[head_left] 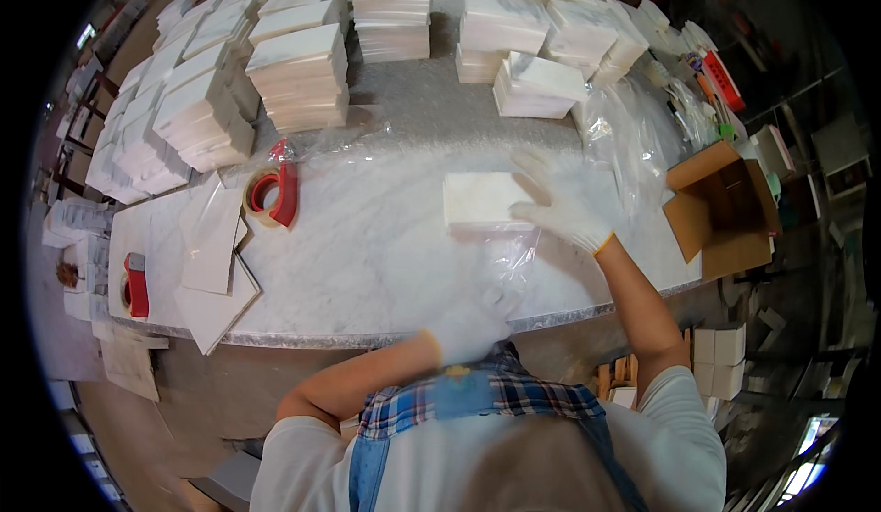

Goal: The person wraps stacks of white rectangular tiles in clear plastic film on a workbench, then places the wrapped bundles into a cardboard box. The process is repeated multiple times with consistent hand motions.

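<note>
A short stack of white tiles (pixel 482 202) sits on the pale marble worktop, right of its middle. My right hand (pixel 567 214), in a white glove, lies against the right end of that stack with thumb and fingers spread. Thin clear plastic film (pixel 516 269) trails from the stack's near side toward the worktop's front edge. Close to my body, my gloved left hand (pixel 466 330) is at that edge near the film. Motion smears its fingers, so whether it grips the film is unclear.
Stacked tiles (pixel 298 81) crowd the back and left. A red tape dispenser (pixel 286 195) and loose tiles (pixel 213 241) lie left, with another red dispenser (pixel 137 285) beyond. At right are clear plastic bags (pixel 615 136) and an open cardboard box (pixel 725 214).
</note>
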Demonstrator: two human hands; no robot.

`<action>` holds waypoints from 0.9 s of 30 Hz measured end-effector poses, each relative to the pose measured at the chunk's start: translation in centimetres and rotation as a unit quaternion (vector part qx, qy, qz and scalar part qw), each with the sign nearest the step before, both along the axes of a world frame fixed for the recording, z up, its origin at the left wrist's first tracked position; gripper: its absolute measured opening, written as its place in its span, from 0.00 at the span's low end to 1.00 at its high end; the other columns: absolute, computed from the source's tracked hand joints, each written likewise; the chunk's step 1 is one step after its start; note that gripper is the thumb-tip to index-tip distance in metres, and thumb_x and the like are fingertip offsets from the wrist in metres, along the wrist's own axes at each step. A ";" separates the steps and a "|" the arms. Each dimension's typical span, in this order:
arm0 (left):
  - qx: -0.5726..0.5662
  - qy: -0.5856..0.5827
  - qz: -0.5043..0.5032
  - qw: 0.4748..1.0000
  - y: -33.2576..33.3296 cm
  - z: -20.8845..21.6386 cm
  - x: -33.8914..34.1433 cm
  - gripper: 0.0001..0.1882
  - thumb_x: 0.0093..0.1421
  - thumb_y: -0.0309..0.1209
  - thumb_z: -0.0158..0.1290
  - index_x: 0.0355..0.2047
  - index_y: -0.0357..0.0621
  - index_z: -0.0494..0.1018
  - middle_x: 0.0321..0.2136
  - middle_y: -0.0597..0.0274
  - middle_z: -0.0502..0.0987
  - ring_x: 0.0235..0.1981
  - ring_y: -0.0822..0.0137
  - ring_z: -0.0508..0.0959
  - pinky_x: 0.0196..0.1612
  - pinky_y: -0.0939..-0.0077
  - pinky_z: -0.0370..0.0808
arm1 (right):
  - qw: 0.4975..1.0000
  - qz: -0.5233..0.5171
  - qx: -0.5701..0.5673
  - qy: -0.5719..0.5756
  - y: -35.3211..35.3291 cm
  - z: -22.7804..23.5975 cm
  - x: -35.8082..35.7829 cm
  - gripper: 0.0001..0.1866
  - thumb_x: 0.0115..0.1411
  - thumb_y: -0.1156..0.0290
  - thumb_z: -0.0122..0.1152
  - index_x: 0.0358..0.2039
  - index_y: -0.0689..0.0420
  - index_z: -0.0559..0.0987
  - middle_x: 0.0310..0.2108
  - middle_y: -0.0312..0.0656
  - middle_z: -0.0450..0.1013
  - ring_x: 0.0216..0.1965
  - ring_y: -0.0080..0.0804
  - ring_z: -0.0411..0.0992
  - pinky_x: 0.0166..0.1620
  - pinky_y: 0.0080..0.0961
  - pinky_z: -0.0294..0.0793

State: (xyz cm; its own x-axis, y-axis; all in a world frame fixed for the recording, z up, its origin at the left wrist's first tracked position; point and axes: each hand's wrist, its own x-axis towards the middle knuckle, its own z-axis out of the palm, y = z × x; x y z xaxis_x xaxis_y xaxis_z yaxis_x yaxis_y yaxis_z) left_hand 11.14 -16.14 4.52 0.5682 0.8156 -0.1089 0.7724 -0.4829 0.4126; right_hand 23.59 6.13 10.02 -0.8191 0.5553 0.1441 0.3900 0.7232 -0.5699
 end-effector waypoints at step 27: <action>0.064 -0.573 0.389 0.718 14.7 10.9 -10.1 0.08 0.68 0.27 0.56 0.39 0.33 0.80 0.35 0.64 0.82 0.36 0.75 0.78 0.44 0.79 0.76 | 0.977 -0.059 0.203 0.037 -2.8 -2.7 0.4 0.49 0.46 0.47 0.78 0.68 0.51 0.72 0.61 0.51 0.72 0.64 0.54 0.67 0.65 0.44 0.68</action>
State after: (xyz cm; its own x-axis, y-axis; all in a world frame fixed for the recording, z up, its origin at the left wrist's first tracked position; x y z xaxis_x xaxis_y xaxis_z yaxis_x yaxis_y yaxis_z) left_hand 0.99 -1.48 15.39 -0.4090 0.8963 0.1712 0.0178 -0.1798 0.9835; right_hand 23.94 3.38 7.27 -0.7318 0.5298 0.4288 0.4528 0.8481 -0.2751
